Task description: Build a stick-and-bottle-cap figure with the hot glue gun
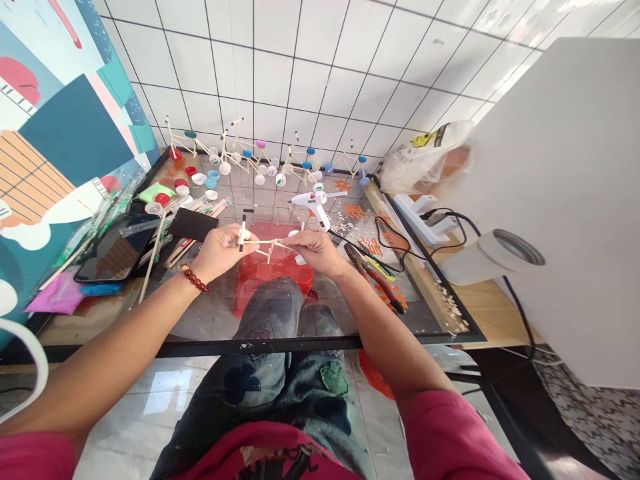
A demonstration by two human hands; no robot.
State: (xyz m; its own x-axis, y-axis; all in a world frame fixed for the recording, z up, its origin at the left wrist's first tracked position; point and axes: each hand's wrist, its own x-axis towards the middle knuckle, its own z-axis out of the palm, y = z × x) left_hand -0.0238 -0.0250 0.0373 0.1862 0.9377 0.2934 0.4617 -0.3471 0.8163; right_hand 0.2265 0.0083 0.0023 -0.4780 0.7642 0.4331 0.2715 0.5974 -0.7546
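Note:
Both hands hold a small model bicycle frame (pixel 271 251) made of thin wooden sticks, raised above the glass tabletop. My left hand (pixel 223 250) is closed in a pinch at its front end, beside an upright stick with black ends. At the other end, my right hand (pixel 320 252) pinches the frame between thumb and fingers. White round caps show beside the right fingertips; whether they are fixed to the frame I cannot tell. Just beyond the right hand, a white hot glue gun (pixel 315 205) lies on the glass.
Several stick bicycles with bottle-cap wheels (pixel 225 168) line the tiled wall. Left lie loose caps (pixel 199 179), a black card (pixel 194 225), sticks and a phone (pixel 113 250). Right are pliers (pixel 375 277), a yellow cutter (pixel 381 269), a cable, a power strip (pixel 425 220) and a pale cylinder (pixel 493 257).

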